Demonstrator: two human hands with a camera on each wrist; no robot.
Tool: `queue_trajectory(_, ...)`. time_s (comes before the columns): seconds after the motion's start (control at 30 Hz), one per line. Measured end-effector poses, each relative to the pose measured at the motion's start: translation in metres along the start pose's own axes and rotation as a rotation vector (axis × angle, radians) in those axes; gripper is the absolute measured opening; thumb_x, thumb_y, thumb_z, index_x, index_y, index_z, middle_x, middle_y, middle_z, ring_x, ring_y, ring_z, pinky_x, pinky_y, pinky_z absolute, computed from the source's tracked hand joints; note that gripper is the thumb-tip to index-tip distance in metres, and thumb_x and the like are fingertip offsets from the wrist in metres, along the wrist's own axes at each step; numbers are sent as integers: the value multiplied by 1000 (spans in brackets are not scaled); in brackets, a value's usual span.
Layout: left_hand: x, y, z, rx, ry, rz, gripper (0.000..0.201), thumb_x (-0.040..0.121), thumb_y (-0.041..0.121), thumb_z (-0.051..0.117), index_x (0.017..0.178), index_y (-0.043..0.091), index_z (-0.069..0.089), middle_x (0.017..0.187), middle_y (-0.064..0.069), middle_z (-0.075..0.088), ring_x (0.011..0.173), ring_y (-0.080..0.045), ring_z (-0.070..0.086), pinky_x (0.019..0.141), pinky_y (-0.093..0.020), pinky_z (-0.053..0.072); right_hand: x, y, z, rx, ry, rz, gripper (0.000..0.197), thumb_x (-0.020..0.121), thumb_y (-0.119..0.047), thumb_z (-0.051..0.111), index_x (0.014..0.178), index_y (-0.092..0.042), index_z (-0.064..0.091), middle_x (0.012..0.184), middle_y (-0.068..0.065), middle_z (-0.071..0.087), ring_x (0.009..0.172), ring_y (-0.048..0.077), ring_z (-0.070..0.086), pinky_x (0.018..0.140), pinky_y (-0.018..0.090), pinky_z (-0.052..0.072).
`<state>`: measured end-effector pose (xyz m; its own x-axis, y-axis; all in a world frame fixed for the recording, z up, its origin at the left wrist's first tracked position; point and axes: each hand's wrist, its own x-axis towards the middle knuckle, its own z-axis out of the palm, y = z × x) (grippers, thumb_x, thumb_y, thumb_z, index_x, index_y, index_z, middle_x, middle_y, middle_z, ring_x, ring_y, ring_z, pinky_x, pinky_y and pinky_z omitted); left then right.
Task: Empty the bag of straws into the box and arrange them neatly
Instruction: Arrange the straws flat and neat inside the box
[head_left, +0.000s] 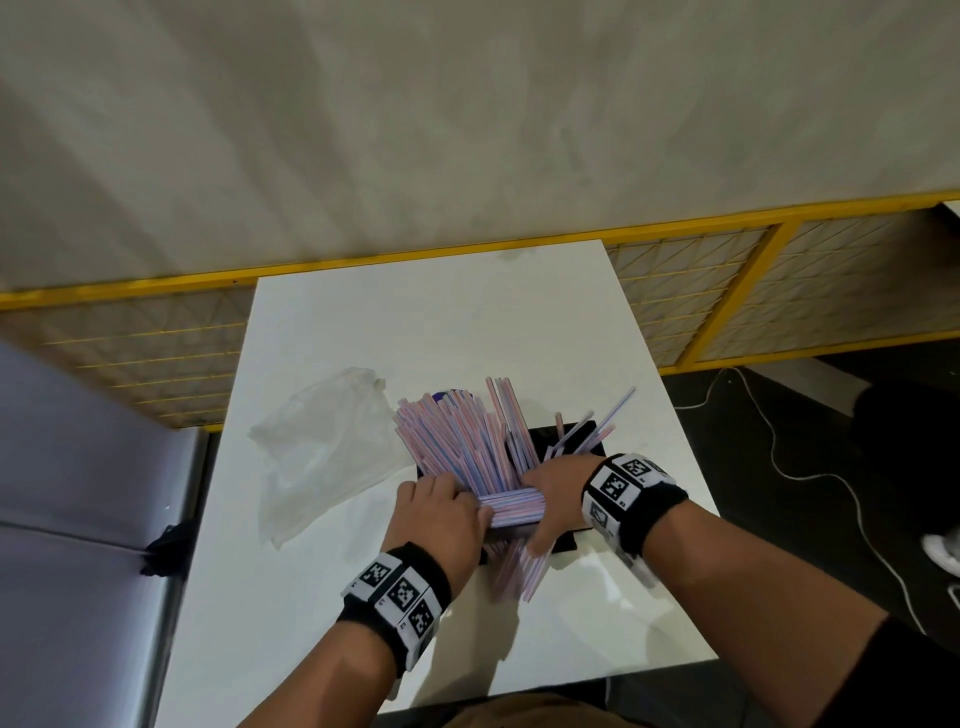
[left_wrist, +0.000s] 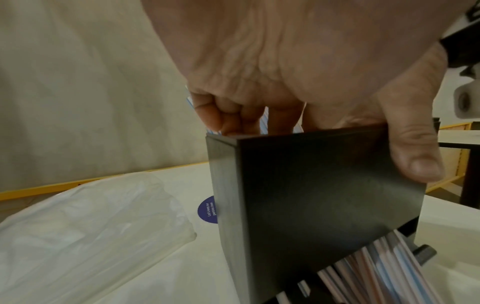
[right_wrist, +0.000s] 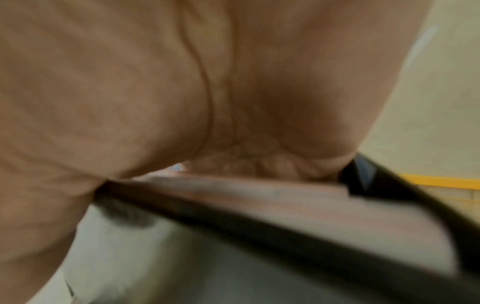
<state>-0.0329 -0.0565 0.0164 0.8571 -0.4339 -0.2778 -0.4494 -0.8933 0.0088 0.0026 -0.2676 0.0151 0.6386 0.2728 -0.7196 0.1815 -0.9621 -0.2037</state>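
A black box (head_left: 566, 541) stands on the white table (head_left: 415, 322), packed with pink-and-blue striped straws (head_left: 462, 441) that fan upward and lean left. A few straws poke out of the box's near bottom. My left hand (head_left: 441, 512) hooks over the box's (left_wrist: 324, 195) near rim, with its fingers (left_wrist: 231, 121) curled inside among the straws and its thumb down the outer face. My right hand (head_left: 558, 493) grips a sideways bundle of straws (head_left: 511, 506) on the rim. The right wrist view is blurred and shows only palm (right_wrist: 182, 92) over straws (right_wrist: 259, 195). The clear bag (head_left: 322, 447) lies crumpled left of the box.
A round purple sticker (left_wrist: 207, 209) lies on the table behind the box. A yellow mesh fence (head_left: 727, 291) runs behind the table. A grey padded seat (head_left: 78, 493) stands at the left, and a white cable (head_left: 810, 467) trails over the dark floor at the right.
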Motion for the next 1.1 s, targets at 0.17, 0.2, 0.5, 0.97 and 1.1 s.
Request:
queue_trajectory(0.17,-1,-3,-1,30,-48,48,50,104,49,10,110,28,56,105,3,61,103,-26,54,104,-45,27,2,-3,-3,-11,-57,17,70,53,-73,81,102,-28,60,91,-5,68,80,17,68,78,36,61)
queue_trajectory(0.2,-1,-4,0,25,-52,66,49,104,48,10,112,29,55,106,4,60,103,-26,54,105,-46,25,1,-2,-2,-4,-45,13,69,53,-72,81,102,-28,60,91,-5,68,80,18,67,78,36,61)
queue_trajectory(0.5,6,-1,5,-74,48,-12,40,100,50,22,109,30,55,112,7,57,105,-20,53,106,-45,13,-10,-3,-4,67,-12,-23,63,60,-65,87,103,-26,62,93,-3,69,83,19,67,79,38,61)
queue_trajectory(0.97,-6,-23,-5,-307,97,99,29,98,52,49,117,37,64,110,16,60,104,-10,57,99,-32,37,-56,-9,32,-99,411,-65,47,92,-52,62,128,-23,58,121,1,57,114,24,57,96,42,48)
queue_trajectory(1.1,-7,-16,-2,-313,113,110,31,99,57,43,111,39,65,107,19,65,104,-5,58,103,-33,28,-45,-12,50,-47,390,-65,60,93,-49,60,146,-23,47,139,2,54,128,27,53,106,42,44)
